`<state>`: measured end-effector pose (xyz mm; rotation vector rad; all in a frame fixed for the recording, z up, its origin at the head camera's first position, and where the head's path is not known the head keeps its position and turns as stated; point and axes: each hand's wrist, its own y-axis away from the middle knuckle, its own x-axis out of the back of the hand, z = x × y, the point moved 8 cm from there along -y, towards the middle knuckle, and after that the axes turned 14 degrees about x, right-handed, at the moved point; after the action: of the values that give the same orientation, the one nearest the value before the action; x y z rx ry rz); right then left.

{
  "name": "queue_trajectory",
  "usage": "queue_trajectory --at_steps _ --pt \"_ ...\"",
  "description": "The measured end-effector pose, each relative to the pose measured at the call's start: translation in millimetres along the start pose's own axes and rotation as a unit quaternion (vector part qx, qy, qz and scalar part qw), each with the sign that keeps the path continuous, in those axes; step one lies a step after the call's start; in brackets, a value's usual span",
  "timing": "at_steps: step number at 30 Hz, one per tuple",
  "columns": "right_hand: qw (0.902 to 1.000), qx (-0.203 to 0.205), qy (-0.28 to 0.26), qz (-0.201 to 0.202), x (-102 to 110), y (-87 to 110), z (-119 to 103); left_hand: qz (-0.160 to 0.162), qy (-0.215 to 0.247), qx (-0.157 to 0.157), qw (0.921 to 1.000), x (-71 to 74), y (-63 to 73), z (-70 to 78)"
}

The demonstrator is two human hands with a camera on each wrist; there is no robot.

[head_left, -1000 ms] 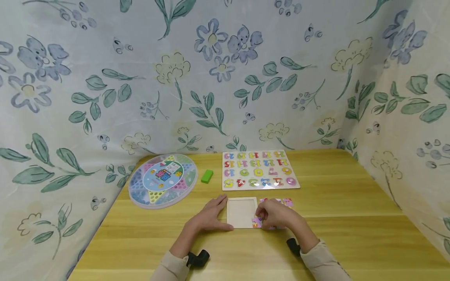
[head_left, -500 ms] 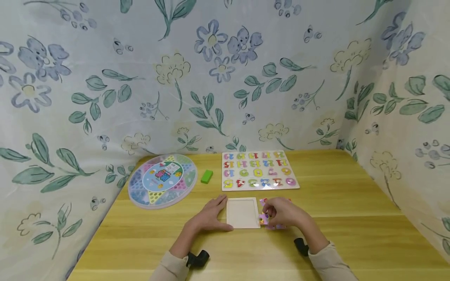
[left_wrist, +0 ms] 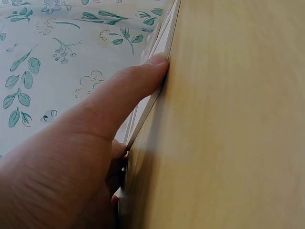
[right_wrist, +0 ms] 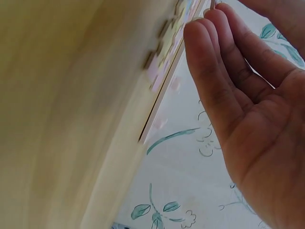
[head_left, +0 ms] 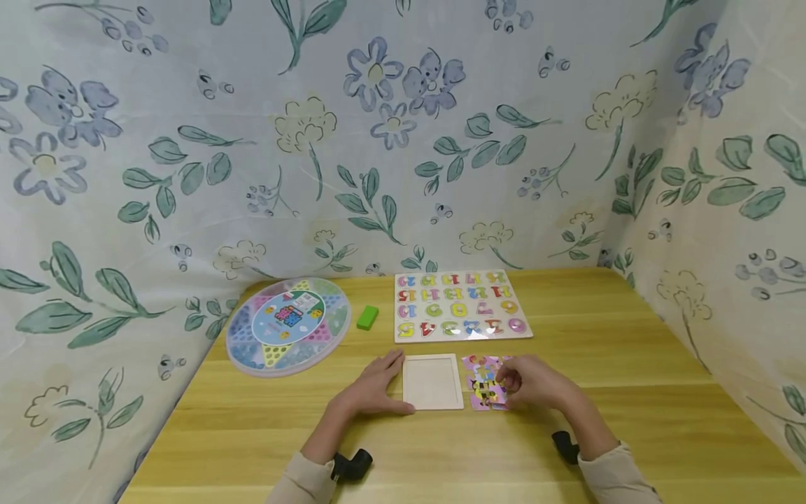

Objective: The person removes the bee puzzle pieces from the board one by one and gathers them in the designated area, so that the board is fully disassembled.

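My left hand (head_left: 373, 386) lies along the left side of a square wooden puzzle tray (head_left: 432, 407), its thumb and fingers spread. In the left wrist view, the left thumb (left_wrist: 136, 88) rests against the tray's thin edge (left_wrist: 147, 107). Right of the tray lies a group of joined jigsaw pieces (head_left: 483, 386), pink and yellow with a cartoon print. Over their right side my right hand (head_left: 536, 381) pinches a jigsaw piece (right_wrist: 213, 4), of which only a thin edge shows between the fingertips in the right wrist view. The hand hides the group's right part.
A number puzzle board (head_left: 462, 306) lies behind the tray. A green block (head_left: 368, 318) and a round star-patterned game board (head_left: 288, 327) lie to the left on the wooden table (head_left: 604, 329). Floral cloth (head_left: 352, 154) hangs behind and at the sides.
My right hand has moved right, from the tray's right edge to over the joined pieces, carrying a jigsaw piece. The left hand stays at the tray.
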<state>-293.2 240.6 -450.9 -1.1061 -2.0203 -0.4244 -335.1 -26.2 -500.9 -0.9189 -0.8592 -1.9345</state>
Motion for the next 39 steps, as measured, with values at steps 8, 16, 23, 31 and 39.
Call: queue_trajectory --at_steps 8,16,23,31,39 --pt "0.9997 -0.024 0.0 -0.004 9 17.6 13 0.003 0.0 0.0 1.0 0.3 -0.8 -1.6" --pt "0.9993 -0.036 -0.004 -0.01 11 27.2 22 0.0 -0.002 -0.002 1.0 -1.2 -0.3 -1.6" --pt "0.9983 -0.057 0.007 -0.008 12 33.1 27 -0.002 -0.005 0.001 1.0 -5.1 -1.1 -1.5" --pt "0.9974 -0.072 -0.009 -0.006 14 34.5 32 -0.001 -0.001 0.005 1.0 -2.4 -1.0 -1.1" --pt "0.9976 -0.067 -0.016 -0.01 13 32.5 30 0.001 -0.001 0.002 1.0 -1.6 -2.4 -1.7"
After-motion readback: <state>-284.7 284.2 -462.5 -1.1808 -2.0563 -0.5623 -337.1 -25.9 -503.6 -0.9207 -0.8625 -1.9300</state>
